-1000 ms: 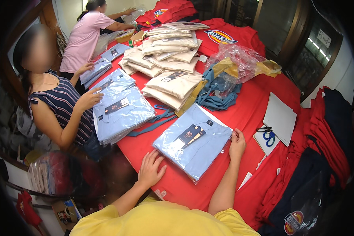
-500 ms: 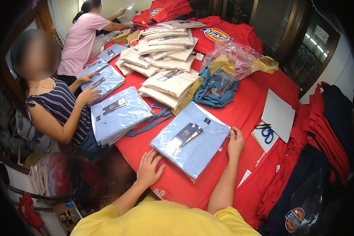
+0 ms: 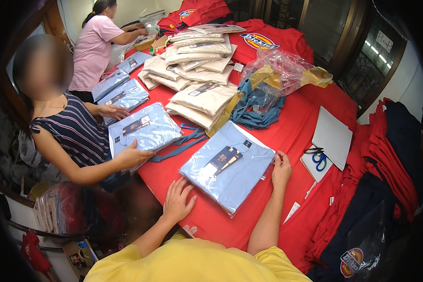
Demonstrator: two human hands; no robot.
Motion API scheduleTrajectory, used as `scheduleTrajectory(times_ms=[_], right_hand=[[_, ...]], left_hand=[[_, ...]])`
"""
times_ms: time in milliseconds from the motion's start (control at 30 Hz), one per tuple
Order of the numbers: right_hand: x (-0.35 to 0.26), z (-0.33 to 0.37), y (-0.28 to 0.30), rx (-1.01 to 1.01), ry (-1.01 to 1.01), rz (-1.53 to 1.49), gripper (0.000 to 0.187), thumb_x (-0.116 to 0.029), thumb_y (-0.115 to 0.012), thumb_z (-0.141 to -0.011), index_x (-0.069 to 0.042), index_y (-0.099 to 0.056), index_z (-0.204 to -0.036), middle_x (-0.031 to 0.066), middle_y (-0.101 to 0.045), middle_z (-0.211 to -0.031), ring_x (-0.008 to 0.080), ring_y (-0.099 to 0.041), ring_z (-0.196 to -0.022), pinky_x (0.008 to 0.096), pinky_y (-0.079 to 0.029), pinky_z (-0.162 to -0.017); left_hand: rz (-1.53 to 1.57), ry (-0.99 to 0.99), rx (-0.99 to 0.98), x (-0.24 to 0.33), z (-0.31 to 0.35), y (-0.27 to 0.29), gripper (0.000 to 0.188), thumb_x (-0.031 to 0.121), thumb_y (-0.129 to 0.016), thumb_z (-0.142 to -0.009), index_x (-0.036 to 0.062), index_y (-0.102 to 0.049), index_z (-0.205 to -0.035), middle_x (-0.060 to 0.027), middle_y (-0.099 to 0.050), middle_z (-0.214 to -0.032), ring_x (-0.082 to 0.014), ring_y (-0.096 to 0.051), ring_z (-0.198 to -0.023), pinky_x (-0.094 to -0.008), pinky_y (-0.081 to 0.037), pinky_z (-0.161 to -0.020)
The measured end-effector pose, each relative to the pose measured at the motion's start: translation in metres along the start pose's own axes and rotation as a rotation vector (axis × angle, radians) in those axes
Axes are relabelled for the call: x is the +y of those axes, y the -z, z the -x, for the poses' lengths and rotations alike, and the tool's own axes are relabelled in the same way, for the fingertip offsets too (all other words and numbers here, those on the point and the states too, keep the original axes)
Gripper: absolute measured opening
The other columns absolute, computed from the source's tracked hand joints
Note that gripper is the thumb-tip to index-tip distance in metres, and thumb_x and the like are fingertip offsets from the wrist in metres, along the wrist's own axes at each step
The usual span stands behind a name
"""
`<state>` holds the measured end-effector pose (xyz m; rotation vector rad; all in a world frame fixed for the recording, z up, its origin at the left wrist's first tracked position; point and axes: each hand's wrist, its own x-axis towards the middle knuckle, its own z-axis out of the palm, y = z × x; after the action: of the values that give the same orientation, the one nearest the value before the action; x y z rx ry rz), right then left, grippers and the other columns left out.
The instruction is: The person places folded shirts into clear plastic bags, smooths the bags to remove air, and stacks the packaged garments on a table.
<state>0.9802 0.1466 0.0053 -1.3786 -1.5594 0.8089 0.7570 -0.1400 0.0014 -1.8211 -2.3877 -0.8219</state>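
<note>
A folded light blue shirt (image 3: 244,176) in a clear plastic bag lies before me on the red-covered table, a dark tag on its front. My left hand (image 3: 177,202) rests flat, fingers spread, on the red cloth at the bag's near left corner, fingertips close to the edge. On the other side, my right hand (image 3: 281,169) has its fingers curled together at the bag's right edge, gripping it. To the left is a stack of bagged blue shirts (image 3: 143,134), where a co-worker's hand (image 3: 134,156) holds the near side.
Cream bagged garments (image 3: 199,101) are piled mid-table beside crumpled teal cloth (image 3: 258,105) and loose plastic (image 3: 289,70). Scissors (image 3: 319,160) lie by white boards (image 3: 332,136) at right. Red and navy garments (image 3: 385,155) heap along the right edge. Another person in pink (image 3: 95,47) works at the far left.
The co-worker's hands have moved from the farther blue bags to the nearer blue stack. The person in pink has straightened and drawn both arms together. My hands and the bagged shirt stay put.
</note>
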Motion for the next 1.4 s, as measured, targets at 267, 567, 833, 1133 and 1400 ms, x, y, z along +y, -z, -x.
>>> scheduleTrajectory(times_ms=[267,567,833,1133,1400], right_hand=[[-0.0040,0.0016,0.0007,0.003,-0.015,-0.019,0.026,-0.020,-0.057,-0.096,0.000,-0.065,-0.112,0.0122,-0.068,-0.088,0.0192,-0.064,-0.077,0.0330,-0.050,-0.073],[-0.0023,0.0011,0.0001,0.003,-0.006,-0.038,0.027,-0.019,-0.057,-0.096,0.001,-0.065,-0.113,0.0134,-0.069,-0.092,0.0199,-0.065,-0.079,0.0334,-0.051,-0.074],[0.0004,0.0000,-0.0013,0.002,-0.021,-0.040,0.026,-0.018,-0.057,-0.096,0.001,-0.065,-0.112,0.0135,-0.069,-0.093,0.0200,-0.065,-0.080,0.0335,-0.051,-0.074],[-0.0024,0.0007,-0.0011,0.010,-0.012,-0.048,0.025,-0.017,-0.057,-0.096,0.001,-0.065,-0.112,0.0131,-0.069,-0.091,0.0190,-0.064,-0.077,0.0325,-0.051,-0.072],[-0.0077,0.0016,0.0017,-0.010,-0.029,-0.002,0.025,-0.017,-0.057,-0.096,0.001,-0.065,-0.111,0.0136,-0.069,-0.090,0.0193,-0.065,-0.078,0.0327,-0.051,-0.072]], left_hand=[[-0.002,0.000,-0.001,-0.0009,0.0006,-0.0003,0.041,0.026,-0.066,-0.085,0.0051,-0.060,-0.119,-0.0194,-0.050,-0.131,-0.0352,-0.043,-0.130,-0.0508,-0.030,-0.112],[0.000,-0.011,0.000,-0.0030,0.0011,-0.0031,0.039,0.024,-0.067,-0.084,0.0034,-0.059,-0.116,-0.0202,-0.049,-0.131,-0.0374,-0.043,-0.129,-0.0514,-0.030,-0.111],[-0.008,-0.010,-0.016,-0.0034,0.0005,-0.0025,0.041,0.026,-0.065,-0.086,0.0043,-0.058,-0.120,-0.0196,-0.048,-0.132,-0.0365,-0.042,-0.130,-0.0513,-0.029,-0.112],[-0.008,-0.001,-0.013,-0.0028,0.0002,-0.0029,0.043,0.027,-0.065,-0.086,0.0046,-0.058,-0.122,-0.0198,-0.048,-0.132,-0.0365,-0.042,-0.130,-0.0513,-0.029,-0.112],[-0.007,-0.002,-0.004,-0.0021,0.0007,-0.0024,0.041,0.026,-0.066,-0.085,0.0043,-0.059,-0.119,-0.0200,-0.049,-0.131,-0.0371,-0.042,-0.129,-0.0516,-0.030,-0.111]])
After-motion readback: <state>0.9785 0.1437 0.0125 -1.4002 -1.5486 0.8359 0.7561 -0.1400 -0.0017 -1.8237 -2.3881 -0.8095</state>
